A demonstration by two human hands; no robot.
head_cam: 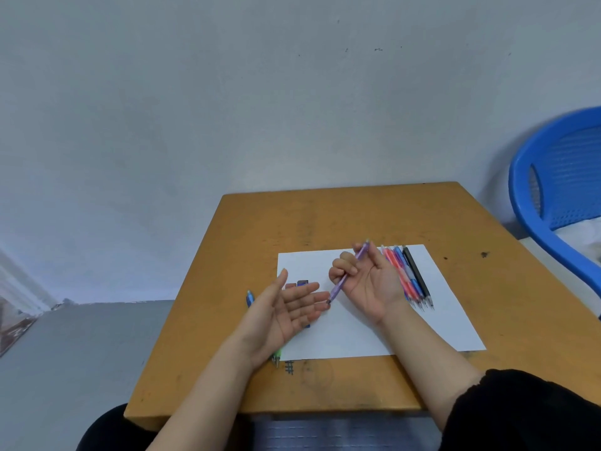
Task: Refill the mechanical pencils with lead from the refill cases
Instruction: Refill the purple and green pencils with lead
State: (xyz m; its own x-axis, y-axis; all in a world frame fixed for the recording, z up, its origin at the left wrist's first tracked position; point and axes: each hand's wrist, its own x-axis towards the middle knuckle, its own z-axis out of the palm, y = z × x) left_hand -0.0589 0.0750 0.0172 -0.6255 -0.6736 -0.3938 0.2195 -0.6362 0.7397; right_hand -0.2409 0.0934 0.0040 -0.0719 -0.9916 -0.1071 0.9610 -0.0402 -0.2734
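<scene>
Two refill cases (302, 283), one purple pencil (338, 286), one paper sheet (357, 333), one chair (536, 177).

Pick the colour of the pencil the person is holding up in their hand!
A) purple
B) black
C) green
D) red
A: the right hand has its fingers curled round a purple pencil, tip pointing toward the open left hand, which holds nothing.
</scene>
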